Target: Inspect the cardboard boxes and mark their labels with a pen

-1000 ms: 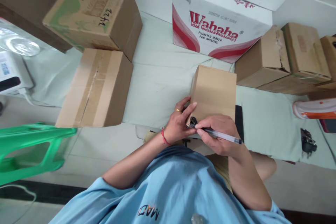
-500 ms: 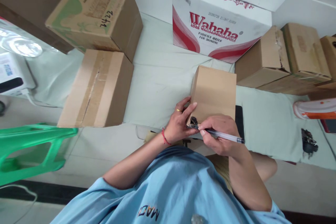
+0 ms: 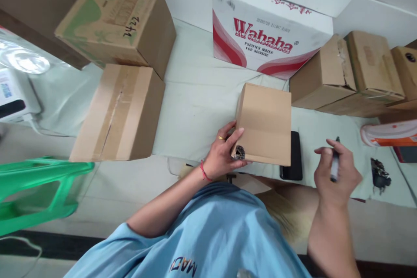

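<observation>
A small plain cardboard box (image 3: 265, 121) sits at the near edge of the cloth-covered surface. My left hand (image 3: 224, 152) grips its near left corner, with fingers on top and at the side and the thumb along the front edge. Right beside those fingers, a black scribbled patch (image 3: 240, 153) covers the corner. Off to the right of the box, my right hand (image 3: 339, 171) is closed around a pen (image 3: 334, 165). A black phone (image 3: 295, 156) lies between the box and my right hand, partly beneath the box's edge.
A white and red water carton (image 3: 270, 30) stands behind. Several brown boxes (image 3: 337, 69) line the back right; two more, one taped (image 3: 117, 113), stand left. Keys (image 3: 380, 176) lie at the right. A green plastic stool (image 3: 65, 191) is at lower left.
My right hand has moved from the box's scribbled corner to the right, still holding the pen, which has turned more upright. More of the box and phone shows. My left hand has stayed in place.
</observation>
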Demonstrator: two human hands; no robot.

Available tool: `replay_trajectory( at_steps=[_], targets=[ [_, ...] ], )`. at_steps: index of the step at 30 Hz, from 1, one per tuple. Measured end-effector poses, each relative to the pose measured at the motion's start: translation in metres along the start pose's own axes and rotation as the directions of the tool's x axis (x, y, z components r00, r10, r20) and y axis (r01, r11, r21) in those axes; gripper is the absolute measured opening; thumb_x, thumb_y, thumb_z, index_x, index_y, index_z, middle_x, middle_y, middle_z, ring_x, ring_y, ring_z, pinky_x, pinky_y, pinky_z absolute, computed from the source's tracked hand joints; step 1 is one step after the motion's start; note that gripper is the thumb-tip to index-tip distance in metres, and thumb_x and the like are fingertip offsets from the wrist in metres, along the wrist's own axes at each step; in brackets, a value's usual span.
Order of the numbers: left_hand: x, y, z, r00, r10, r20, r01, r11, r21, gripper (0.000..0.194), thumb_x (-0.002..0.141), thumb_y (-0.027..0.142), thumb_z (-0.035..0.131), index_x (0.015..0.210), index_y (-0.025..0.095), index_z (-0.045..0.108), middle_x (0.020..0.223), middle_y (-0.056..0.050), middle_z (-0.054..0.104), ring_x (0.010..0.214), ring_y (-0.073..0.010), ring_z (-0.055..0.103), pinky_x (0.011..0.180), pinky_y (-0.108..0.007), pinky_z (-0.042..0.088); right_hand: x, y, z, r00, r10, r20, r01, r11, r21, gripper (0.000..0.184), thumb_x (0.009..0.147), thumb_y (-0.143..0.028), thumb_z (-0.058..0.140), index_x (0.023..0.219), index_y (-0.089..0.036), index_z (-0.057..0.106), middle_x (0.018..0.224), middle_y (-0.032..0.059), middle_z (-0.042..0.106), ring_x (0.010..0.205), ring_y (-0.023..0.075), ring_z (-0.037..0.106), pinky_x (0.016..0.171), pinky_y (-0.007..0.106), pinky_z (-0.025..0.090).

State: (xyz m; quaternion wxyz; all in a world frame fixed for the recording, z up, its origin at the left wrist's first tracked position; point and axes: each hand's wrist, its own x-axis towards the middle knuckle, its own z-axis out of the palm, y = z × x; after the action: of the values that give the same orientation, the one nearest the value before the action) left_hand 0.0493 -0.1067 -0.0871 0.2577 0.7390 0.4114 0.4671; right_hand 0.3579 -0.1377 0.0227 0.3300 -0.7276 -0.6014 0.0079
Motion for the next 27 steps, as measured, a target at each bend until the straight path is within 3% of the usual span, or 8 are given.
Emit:
replay_trajectory(
  at_steps=[2,4,7,9,13,17,21,27],
  targets=[
    [0.0,0.0,0.0,1.0,0.004,-0.008,-0.004,1.0,-0.001,0.122,0.08,0.052,0.096,0.175,0.044,0.02,0.169,-0.021,0.033,0.155,-0.0443,0.048,0.117,-0.06,0.054,0.003,0.04,-0.009,0.986,0.109,0.124,-0.065,0.945,-0.319,0.044,0.102,-0.034,0.053,0.135,-0.013,0.075,0.104,0.018,0.08,0.091,0.0328,0.075,0.081,0.044,0.057],
    [0.0,-0.001,0.0,1.0,0.013,-0.017,-0.013,1.0,-0.002,0.122,0.08,0.052,0.097,0.175,0.043,0.021,0.168,-0.021,0.034,0.156,-0.0442,0.047,0.117,-0.061,0.053,0.005,0.074,-0.014,0.927,0.284,0.245,-0.119,0.843,-0.525,0.05,0.096,-0.025,0.052,0.137,-0.011,0.075,0.11,0.0219,0.079,0.095,0.0359,0.076,0.079,0.045,0.057],
    [0.0,-0.002,0.0,0.999,0.028,-0.019,-0.028,1.0,-0.003,0.12,0.082,0.052,0.095,0.176,0.042,0.021,0.168,-0.021,0.035,0.156,-0.0436,0.046,0.118,-0.062,0.052,0.006,0.103,-0.015,0.841,0.448,0.304,-0.168,0.75,-0.64,0.062,0.09,-0.017,0.051,0.149,-0.004,0.067,0.118,0.0271,0.077,0.098,0.0384,0.075,0.082,0.047,0.056],
    [0.0,-0.003,-0.001,0.999,0.032,-0.015,-0.032,1.0,0.002,0.118,0.083,0.051,0.094,0.176,0.042,0.021,0.168,-0.022,0.034,0.156,-0.0432,0.046,0.118,-0.062,0.052,0.006,0.108,-0.013,0.849,0.459,0.263,-0.211,0.75,-0.626,0.072,0.09,-0.019,0.052,0.16,0.0,0.054,0.122,0.0293,0.074,0.101,0.0399,0.074,0.085,0.049,0.056],
    [0.0,-0.004,-0.003,1.0,0.028,0.001,-0.028,0.999,0.022,0.119,0.083,0.051,0.094,0.175,0.04,0.021,0.168,-0.022,0.035,0.156,-0.0429,0.046,0.118,-0.062,0.052,-0.003,0.086,-0.005,0.93,0.317,0.185,-0.198,0.859,-0.473,0.082,0.098,-0.032,0.053,0.171,-0.002,0.031,0.123,0.0251,0.071,0.114,0.0401,0.069,0.096,0.052,0.055],
    [0.001,-0.004,-0.004,0.999,0.032,0.006,-0.032,0.998,0.05,0.117,0.085,0.051,0.093,0.175,0.037,0.021,0.167,-0.023,0.036,0.157,-0.0433,0.046,0.12,-0.062,0.052,-0.028,0.041,0.019,0.929,0.161,0.334,-0.023,0.925,-0.38,0.074,0.104,-0.059,0.053,0.155,-0.005,0.054,0.122,0.0262,0.067,0.119,0.043,0.06,0.097,0.056,0.055],
    [0.002,-0.003,-0.005,0.999,0.042,0.007,-0.043,0.997,0.058,0.116,0.086,0.051,0.092,0.176,0.037,0.019,0.168,-0.023,0.037,0.157,-0.0418,0.046,0.12,-0.063,0.052,-0.041,0.016,0.044,0.905,0.195,0.379,-0.015,0.903,-0.429,0.078,0.095,-0.063,0.067,0.143,-0.002,0.06,0.125,0.0302,0.061,0.115,0.0443,0.055,0.094,0.057,0.054],
    [0.003,-0.003,-0.004,0.999,0.034,0.006,-0.034,0.997,0.072,0.119,0.085,0.05,0.093,0.177,0.038,0.019,0.168,-0.022,0.037,0.157,-0.0415,0.046,0.121,-0.063,0.051,-0.039,0.024,0.054,0.909,0.282,0.308,-0.157,0.915,-0.372,0.081,0.079,-0.059,0.08,0.133,-0.001,0.061,0.121,0.0274,0.059,0.116,0.0434,0.054,0.107,0.061,0.048]
  ],
)
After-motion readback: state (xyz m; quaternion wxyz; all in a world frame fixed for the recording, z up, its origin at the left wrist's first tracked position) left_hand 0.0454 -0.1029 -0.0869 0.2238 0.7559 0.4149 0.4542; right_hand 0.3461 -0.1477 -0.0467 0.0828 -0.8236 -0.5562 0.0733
